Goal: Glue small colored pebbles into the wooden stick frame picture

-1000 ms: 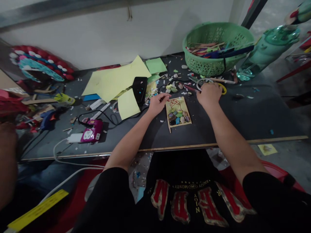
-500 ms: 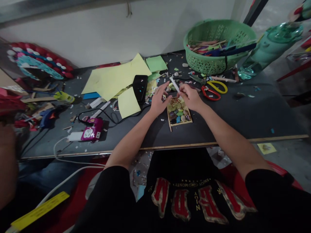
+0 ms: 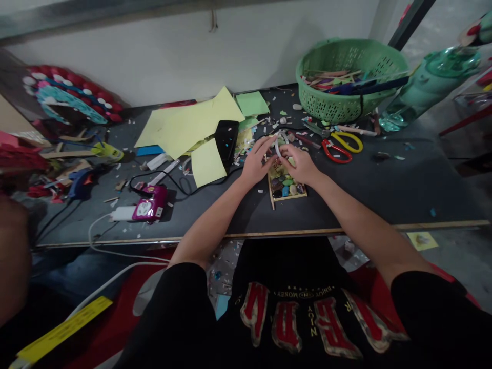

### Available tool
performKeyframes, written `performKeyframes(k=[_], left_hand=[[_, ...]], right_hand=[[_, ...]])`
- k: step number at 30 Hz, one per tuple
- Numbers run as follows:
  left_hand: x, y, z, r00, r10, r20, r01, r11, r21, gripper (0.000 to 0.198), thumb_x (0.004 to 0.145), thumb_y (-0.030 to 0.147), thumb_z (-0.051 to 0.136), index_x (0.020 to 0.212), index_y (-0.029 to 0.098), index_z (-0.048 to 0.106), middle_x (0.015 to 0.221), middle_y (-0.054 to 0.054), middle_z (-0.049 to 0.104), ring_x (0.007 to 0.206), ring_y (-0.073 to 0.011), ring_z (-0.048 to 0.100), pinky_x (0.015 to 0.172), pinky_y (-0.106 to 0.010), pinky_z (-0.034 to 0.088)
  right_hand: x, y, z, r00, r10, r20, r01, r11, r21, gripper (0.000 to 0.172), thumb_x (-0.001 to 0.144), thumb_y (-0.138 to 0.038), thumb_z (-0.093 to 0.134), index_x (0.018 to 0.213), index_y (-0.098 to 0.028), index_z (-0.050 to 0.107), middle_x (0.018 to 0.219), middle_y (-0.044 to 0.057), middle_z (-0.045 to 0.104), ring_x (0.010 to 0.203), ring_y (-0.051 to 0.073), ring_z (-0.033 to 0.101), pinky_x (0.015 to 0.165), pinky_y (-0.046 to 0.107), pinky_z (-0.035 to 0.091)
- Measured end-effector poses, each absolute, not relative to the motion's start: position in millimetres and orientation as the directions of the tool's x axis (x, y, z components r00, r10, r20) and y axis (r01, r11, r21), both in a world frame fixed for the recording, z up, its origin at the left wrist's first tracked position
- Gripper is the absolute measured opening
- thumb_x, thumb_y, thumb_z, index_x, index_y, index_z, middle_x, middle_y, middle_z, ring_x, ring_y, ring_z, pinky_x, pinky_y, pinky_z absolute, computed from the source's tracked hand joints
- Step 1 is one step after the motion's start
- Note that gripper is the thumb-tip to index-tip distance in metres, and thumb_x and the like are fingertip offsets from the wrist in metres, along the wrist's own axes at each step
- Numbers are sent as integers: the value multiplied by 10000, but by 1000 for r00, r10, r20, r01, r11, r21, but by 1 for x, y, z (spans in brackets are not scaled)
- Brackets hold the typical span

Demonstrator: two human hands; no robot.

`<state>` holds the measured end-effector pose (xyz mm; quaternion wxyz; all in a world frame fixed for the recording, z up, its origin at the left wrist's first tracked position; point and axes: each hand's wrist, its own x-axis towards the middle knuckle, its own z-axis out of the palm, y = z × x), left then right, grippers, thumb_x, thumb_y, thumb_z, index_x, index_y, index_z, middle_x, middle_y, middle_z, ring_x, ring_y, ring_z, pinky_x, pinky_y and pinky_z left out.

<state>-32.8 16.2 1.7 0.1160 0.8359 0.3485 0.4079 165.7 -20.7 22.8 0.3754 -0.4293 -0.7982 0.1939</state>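
Note:
A thin white strip [image 3: 277, 147], now bent, stands between my hands. My right hand [image 3: 299, 163] pinches its lower end between thumb and fingers. The upper part of the strip meets the fingertips of my left hand [image 3: 258, 161], whose thumb and fingers close in around it. Beneath my hands lies a small stick-framed panel [image 3: 286, 197] filled with colored stones, its far part hidden by my fingers. Scissors with red and yellow handles [image 3: 337, 156] rest to the right of my right hand.
Behind stand a green basket [image 3: 326, 105] of sticks and a green bottle [image 3: 413, 97]. Yellow paper [image 3: 172, 128], a black phone [image 3: 226, 139], a purple adapter [image 3: 151, 202] with cords and a blue glue gun [image 3: 80, 185] lie left. Another person's arm [image 3: 13, 256] is at far left.
The white strip has gone from straight to curved, and the fingers of my left hand have come in to its upper end. The view has shifted slightly.

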Motion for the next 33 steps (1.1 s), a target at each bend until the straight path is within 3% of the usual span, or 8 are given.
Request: performKeyframes(k=[3,9,13,16,19,26,30,33], left_hand=[[-33,15,3,414,669,617,483,-736,474,461,961,292,557,1414,259,479,1369,-124,544,934,-155,647,920,-348,558],[-30,11,8,445,630,636,462,-770,440,358,939,219,548,1297,219,557,1308,-117,579,1153,-218,605,908,-354,565],[-29,10,9,373,666,646,509,-729,457,435,936,240,557,1367,232,497,1334,-116,578,1042,-191,634,919,-349,551],[-30,12,8,332,693,640,535,-697,477,517,952,290,545,1450,252,413,1344,-123,581,943,-175,646,908,-348,551],[-30,13,6,369,691,621,527,-706,473,490,974,310,493,1455,246,421,1388,-137,557,953,-179,656,921,-356,555],[-31,14,6,406,620,671,514,-763,393,462,955,175,448,1411,225,500,1376,-126,576,1221,-209,599,1021,-377,540],[-29,14,6,455,553,698,503,-806,311,447,947,141,450,1372,241,542,1337,-101,602,1286,-207,560,1095,-419,489],[-27,12,7,435,570,697,510,-794,331,387,951,156,468,1314,224,583,1285,-102,621,1236,-197,585,1061,-401,509]], right_hand=[[166,-22,24,-348,821,452,548,569,-613,262,952,-345,461,1156,-219,565,1051,103,728,1002,273,700,925,430,509],[167,-22,23,-337,850,404,513,526,-678,397,952,-478,464,1226,-208,562,1100,113,730,1017,278,706,901,414,521],[166,-21,23,-362,833,417,469,550,-691,323,960,-389,447,1199,-202,557,1041,92,739,945,241,716,866,369,520],[166,-22,24,-383,813,438,521,582,-624,277,955,-343,445,1145,-190,576,997,101,736,907,241,708,846,360,509],[165,-22,24,-396,803,446,562,596,-574,255,945,-321,455,1121,-188,583,971,104,731,902,248,698,841,361,500],[163,-22,21,-401,816,417,557,579,-596,244,918,-318,495,1115,-202,577,974,88,724,917,244,680,845,360,493],[163,-20,18,-363,844,394,543,536,-647,304,945,-401,460,1127,-193,586,826,52,703,739,206,648,737,327,478],[163,-18,17,-295,870,394,582,491,-648,303,930,-353,458,1123,-175,610,719,27,664,643,183,609,668,302,446]])
